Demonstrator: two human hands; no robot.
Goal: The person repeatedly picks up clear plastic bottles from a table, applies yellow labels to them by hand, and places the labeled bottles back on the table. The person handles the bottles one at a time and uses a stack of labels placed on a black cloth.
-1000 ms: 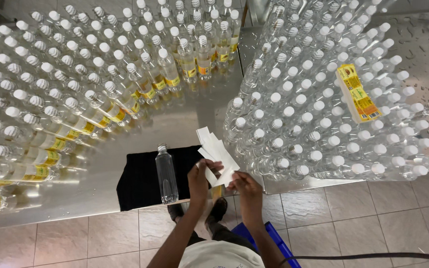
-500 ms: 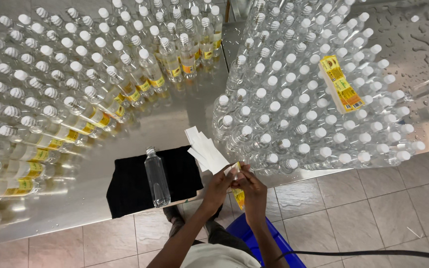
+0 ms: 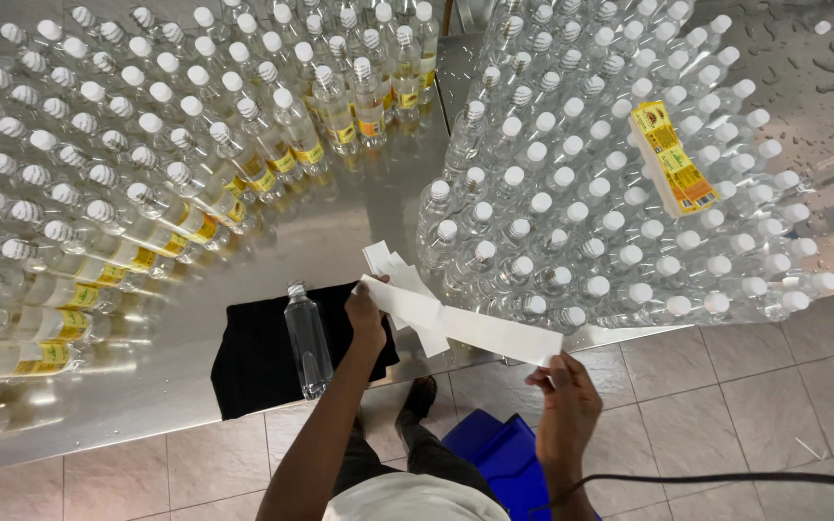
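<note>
Left hand (image 3: 366, 318) pinches 1 end of a white label strip (image 3: 465, 326), right hand (image 3: 564, 388) pinches the other; strip stretched between them over the steel table (image 3: 340, 232) edge. 1 uncapped clear bottle (image 3: 307, 336) stands on a black cloth (image 3: 263, 352) just left of the left hand. Capped bottles (image 3: 591, 193) crowd both sides; a yellow label stack (image 3: 673, 159) lies on the right group.
</note>
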